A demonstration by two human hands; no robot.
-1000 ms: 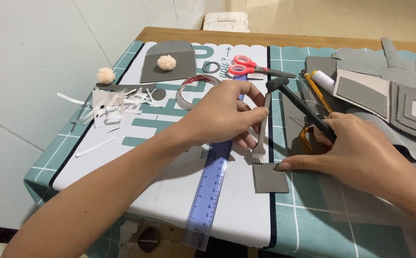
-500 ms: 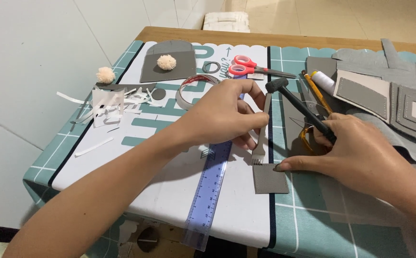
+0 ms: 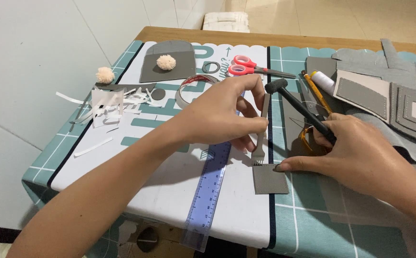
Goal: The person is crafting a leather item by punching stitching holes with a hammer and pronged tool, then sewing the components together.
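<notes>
My left hand [image 3: 217, 117] has its fingers clamped on a pronged chisel [image 3: 260, 138] upright at the top edge of a small grey leather square [image 3: 269, 179], beside a blue ruler [image 3: 208, 191], while my right hand [image 3: 356, 153] grips a black hammer [image 3: 296, 107], forefinger pinning the square near the tabletop's [image 3: 313, 224] front edge.

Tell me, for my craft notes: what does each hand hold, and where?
Left hand grips the pronged chisel mid-shaft; right hand holds the hammer by its handle end.
</notes>
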